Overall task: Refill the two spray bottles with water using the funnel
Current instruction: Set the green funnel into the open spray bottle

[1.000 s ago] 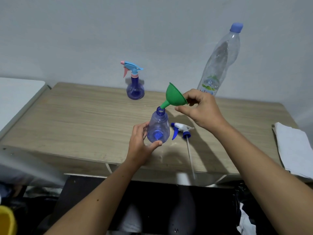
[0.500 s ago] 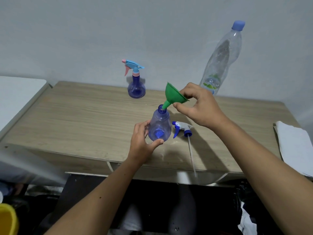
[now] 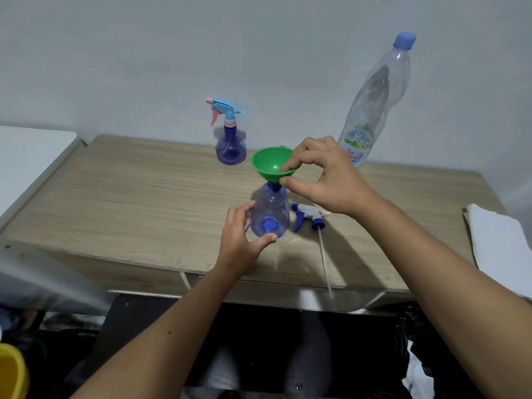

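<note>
Funnel (image 3: pixel 273 165) seated in open spray bottle (image 3: pixel 270 211) neck.

The left hand (image 3: pixel 239 240) grips the open blue spray bottle (image 3: pixel 270 213) standing on the wooden table (image 3: pixel 129 203). The right hand (image 3: pixel 325 180) pinches the rim of the green funnel (image 3: pixel 272 165), whose spout sits in the bottle's neck. A detached sprayer head (image 3: pixel 309 216) lies just beside it; a second spray bottle (image 3: pixel 230 139) and a capped water bottle (image 3: pixel 374 96) stand behind
</note>
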A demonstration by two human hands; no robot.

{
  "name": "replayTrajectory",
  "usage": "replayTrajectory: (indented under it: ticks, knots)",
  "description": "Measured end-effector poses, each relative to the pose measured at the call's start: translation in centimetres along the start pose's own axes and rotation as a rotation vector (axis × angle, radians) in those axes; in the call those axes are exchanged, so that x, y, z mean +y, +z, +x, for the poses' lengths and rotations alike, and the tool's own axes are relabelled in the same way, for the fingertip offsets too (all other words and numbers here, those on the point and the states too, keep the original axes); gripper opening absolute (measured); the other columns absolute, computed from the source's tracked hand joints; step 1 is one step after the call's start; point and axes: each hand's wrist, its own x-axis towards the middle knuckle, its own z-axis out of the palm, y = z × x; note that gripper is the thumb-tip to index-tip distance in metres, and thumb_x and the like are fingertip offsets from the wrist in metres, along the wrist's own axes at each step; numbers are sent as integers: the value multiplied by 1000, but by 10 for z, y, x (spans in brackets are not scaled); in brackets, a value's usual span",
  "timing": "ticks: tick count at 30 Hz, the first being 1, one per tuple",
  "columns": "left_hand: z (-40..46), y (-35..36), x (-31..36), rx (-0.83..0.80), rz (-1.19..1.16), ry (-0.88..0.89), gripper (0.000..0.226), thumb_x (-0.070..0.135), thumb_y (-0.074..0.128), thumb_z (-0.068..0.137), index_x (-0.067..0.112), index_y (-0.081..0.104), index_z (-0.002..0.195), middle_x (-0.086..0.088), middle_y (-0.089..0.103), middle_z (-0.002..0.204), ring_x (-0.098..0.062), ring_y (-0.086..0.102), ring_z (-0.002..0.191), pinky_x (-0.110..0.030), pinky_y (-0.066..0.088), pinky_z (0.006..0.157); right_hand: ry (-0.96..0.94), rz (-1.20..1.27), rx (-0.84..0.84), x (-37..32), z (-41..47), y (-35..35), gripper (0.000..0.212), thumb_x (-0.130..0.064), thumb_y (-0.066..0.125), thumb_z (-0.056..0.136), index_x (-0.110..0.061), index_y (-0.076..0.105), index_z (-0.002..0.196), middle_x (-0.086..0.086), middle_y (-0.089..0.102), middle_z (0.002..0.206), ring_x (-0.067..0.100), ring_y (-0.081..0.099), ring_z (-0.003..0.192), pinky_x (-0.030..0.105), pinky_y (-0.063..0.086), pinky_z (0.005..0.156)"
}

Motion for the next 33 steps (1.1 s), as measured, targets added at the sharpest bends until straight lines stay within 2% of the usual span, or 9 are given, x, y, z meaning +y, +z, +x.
replayTrajectory:
  ticks: [3, 6, 14, 18, 22, 27, 33]
  knots:
    - [0, 1, 0, 0, -3, -4, 90, 16, 99, 73, 5, 52, 149, -1, 52, 138, -9, 61, 130, -34, 53, 112, 10, 25, -3, -1, -3, 1, 15, -30, 87, 85, -36, 77, 95, -19, 68, 98, 21, 53, 109, 15, 37, 92]
    - [0, 1, -1, 5, -16, -15, 90, 14, 99, 72, 5, 52, 148, -1, 52, 138, -9, 61, 129, -37, 54, 112, 3, 26, 0, -1, -5, 2, 17, -31, 87, 85, -39, 75, 94, -17, 69, 98, 22, 53, 110, 13, 37, 92]
    - [0, 2, 0, 4, -16, -15, 91, 17, 100, 72, 8, 51, 148, -1, 52, 138, -10, 61, 130, -39, 54, 113, -21, -8, -2, 2, -11, 3, 15, -30, 88, 82, -30, 80, 95, -12, 71, 98, 19, 49, 108, 6, 33, 89]
    - [0, 2, -1, 0, -4, -15, 92, 19, 100, 72, 10, 50, 149, 0, 52, 138, -7, 61, 129, -38, 54, 112, -11, -10, 15, 2, -11, 3, 18, -29, 89, 82, -29, 80, 98, -12, 71, 101, 21, 51, 111, 11, 35, 92]
    - [1, 2, -4, -2, 9, -10, 94, 28, 98, 71, 12, 50, 150, 3, 52, 139, -14, 62, 130, -43, 56, 110, -13, -11, 16, 1, -11, 2, 19, -26, 88, 83, -29, 81, 100, -11, 70, 103, 21, 52, 109, 15, 37, 92]
    - [0, 4, -6, 3, 49, 1, 96, 28, 99, 73, 15, 47, 153, 6, 49, 142, -13, 61, 130, -43, 55, 110, -8, -13, 30, 1, -12, -1, 23, -24, 88, 81, -33, 79, 100, -11, 67, 106, 21, 55, 108, 15, 37, 93]
    - [-16, 6, 2, 71, 90, -25, 110, 32, 103, 66, 18, 40, 155, 7, 39, 144, -13, 55, 130, -42, 54, 108, 2, 36, 58, 0, -22, -12, 35, -25, 83, 76, -27, 76, 110, -6, 63, 117, 19, 59, 113, 21, 40, 96]
